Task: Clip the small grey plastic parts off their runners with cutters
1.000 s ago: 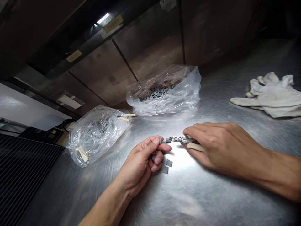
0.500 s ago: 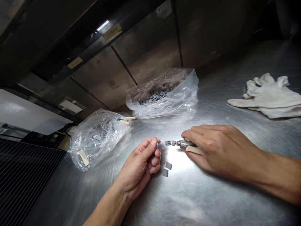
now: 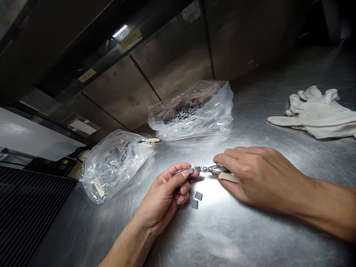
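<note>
My left hand (image 3: 167, 194) is closed in a pinch, with a small grey piece (image 3: 190, 171) between thumb and forefinger. My right hand (image 3: 254, 178) grips small pliers (image 3: 211, 170) with cream handles; their metal jaws point left and nearly touch the pinched piece. Two more small grey pieces (image 3: 197, 199) lie on the steel table just below the left fingers.
Steel table (image 3: 236, 233). A clear bag (image 3: 191, 111) of several grey pieces lies behind the hands. A second clear bag (image 3: 114, 163) lies at left, with another cream-handled tool (image 3: 148, 142) beside it. White gloves (image 3: 317, 113) lie at far right. A dark ribbed panel (image 3: 27, 207) borders the left.
The left hand curled back half a second ago, then brought the grey piece up again to the plier jaws. The right hand has barely moved.
</note>
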A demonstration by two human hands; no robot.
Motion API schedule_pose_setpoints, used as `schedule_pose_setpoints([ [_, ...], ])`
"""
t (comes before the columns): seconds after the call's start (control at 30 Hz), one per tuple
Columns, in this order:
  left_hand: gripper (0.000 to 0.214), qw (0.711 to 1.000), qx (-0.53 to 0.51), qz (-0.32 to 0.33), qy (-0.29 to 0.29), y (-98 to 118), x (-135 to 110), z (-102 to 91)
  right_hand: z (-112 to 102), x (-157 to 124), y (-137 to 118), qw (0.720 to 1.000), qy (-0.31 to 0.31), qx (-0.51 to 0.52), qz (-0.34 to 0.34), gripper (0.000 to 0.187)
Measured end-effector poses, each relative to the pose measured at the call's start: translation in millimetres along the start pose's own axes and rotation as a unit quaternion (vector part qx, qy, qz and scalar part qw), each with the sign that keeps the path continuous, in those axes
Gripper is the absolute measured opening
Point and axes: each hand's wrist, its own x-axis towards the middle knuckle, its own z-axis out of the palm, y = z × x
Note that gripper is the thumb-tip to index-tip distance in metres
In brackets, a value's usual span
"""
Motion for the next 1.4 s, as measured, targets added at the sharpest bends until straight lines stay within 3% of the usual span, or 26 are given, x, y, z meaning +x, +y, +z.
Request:
schedule_pose_setpoints([
  [0.93,0.038,0.995,0.078,0.05,0.04,-9.0,-4.1,4.3,-7.1,-2.6,-2.9,1.0,-0.027,0.001,-0.012,0.006],
  [1.23,0.022,0.998,0.018,0.055,0.012,-8.6,-4.4,7.6,-5.7,-0.9,-5.3,0.999,-0.027,0.025,-0.009,0.004],
  [1.4,0.021,0.999,0.021,0.048,0.004,-7.8,-5.0,10.5,-7.2,0.8,-4.5,1.0,0.005,0.007,-0.008,0.006],
])
